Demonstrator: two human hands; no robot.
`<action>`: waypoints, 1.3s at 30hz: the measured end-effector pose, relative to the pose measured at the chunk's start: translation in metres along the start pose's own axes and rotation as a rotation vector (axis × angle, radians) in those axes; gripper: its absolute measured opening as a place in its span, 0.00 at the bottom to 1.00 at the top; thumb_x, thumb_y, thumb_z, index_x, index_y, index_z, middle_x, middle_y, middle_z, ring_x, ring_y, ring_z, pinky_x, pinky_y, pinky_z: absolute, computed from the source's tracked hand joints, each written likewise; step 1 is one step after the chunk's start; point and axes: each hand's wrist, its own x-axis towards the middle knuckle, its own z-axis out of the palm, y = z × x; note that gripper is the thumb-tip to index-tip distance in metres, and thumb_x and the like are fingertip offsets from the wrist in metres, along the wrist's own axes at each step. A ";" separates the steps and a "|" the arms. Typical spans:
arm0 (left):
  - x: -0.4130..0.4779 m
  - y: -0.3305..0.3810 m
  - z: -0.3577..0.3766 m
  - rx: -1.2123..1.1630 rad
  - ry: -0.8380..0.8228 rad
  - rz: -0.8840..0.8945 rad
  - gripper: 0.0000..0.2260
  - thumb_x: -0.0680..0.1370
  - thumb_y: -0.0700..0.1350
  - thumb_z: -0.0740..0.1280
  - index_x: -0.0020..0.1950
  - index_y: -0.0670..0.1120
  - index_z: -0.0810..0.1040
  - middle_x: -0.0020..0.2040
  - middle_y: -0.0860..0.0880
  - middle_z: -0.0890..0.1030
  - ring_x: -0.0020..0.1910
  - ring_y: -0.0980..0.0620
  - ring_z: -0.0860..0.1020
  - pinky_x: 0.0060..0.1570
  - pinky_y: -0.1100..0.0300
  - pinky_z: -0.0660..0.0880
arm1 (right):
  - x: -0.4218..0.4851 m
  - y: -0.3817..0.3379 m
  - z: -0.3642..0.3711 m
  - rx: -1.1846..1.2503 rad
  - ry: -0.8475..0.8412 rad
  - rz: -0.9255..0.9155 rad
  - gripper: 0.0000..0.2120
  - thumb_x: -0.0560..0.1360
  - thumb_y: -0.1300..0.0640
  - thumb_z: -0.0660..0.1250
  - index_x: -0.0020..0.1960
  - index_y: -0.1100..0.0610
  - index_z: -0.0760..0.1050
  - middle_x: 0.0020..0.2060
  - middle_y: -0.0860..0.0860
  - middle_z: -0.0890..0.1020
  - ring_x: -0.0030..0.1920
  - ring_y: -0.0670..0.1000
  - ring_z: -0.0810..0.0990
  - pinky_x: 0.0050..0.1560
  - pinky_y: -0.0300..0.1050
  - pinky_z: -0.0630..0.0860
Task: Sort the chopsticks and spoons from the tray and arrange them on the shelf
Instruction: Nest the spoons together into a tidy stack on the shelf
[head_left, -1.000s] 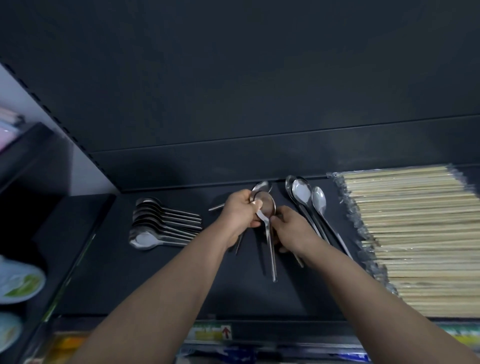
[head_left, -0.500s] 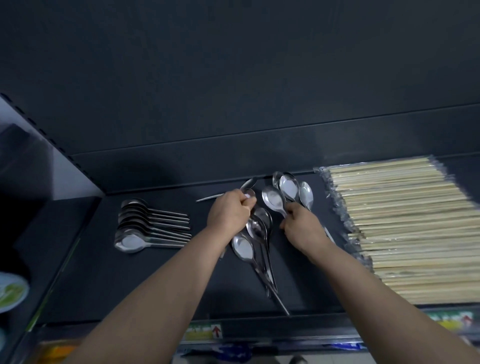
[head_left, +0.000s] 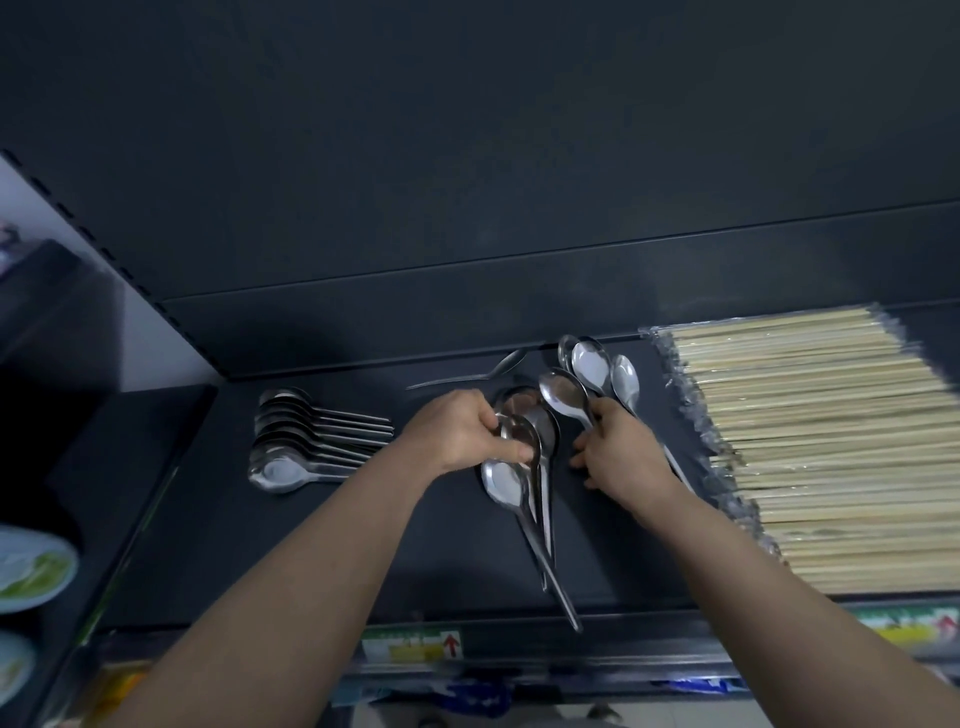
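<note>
at the near lip of the dark shelf (head_left: 260, 571) sits a price label (head_left: 410, 644) with a red arrow. just beyond, a bunch of spoons (head_left: 501, 486) lies mid-shelf, handles pointing this way; the left hand (head_left: 457, 436) curls its fingers round their bowls. the right hand (head_left: 618, 457) pinches the handle of another spoon (head_left: 563, 397). a nested row of spoons (head_left: 306, 441) lies to the left and wrapped chopsticks (head_left: 810, 441) to the right. farthest back are a few more spoons (head_left: 592, 364).
</note>
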 end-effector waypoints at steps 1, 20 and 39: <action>-0.003 0.000 -0.002 0.057 -0.051 -0.003 0.21 0.61 0.57 0.80 0.46 0.49 0.79 0.46 0.52 0.83 0.48 0.52 0.80 0.54 0.50 0.78 | 0.000 0.001 -0.001 -0.006 0.009 -0.001 0.20 0.74 0.66 0.54 0.64 0.58 0.69 0.48 0.59 0.81 0.49 0.61 0.81 0.49 0.61 0.79; 0.017 0.012 0.026 -0.119 0.080 0.163 0.09 0.70 0.44 0.76 0.46 0.42 0.82 0.40 0.49 0.79 0.41 0.51 0.77 0.50 0.53 0.77 | -0.017 0.010 0.007 0.142 0.080 0.106 0.21 0.74 0.66 0.56 0.66 0.58 0.69 0.42 0.55 0.81 0.43 0.56 0.84 0.51 0.60 0.79; -0.032 -0.051 -0.033 -0.695 0.383 0.014 0.04 0.80 0.40 0.65 0.53 0.43 0.73 0.44 0.46 0.78 0.34 0.55 0.77 0.33 0.61 0.80 | -0.037 -0.063 0.071 0.130 -0.348 -0.170 0.06 0.82 0.51 0.55 0.55 0.49 0.69 0.35 0.47 0.74 0.32 0.46 0.71 0.35 0.42 0.69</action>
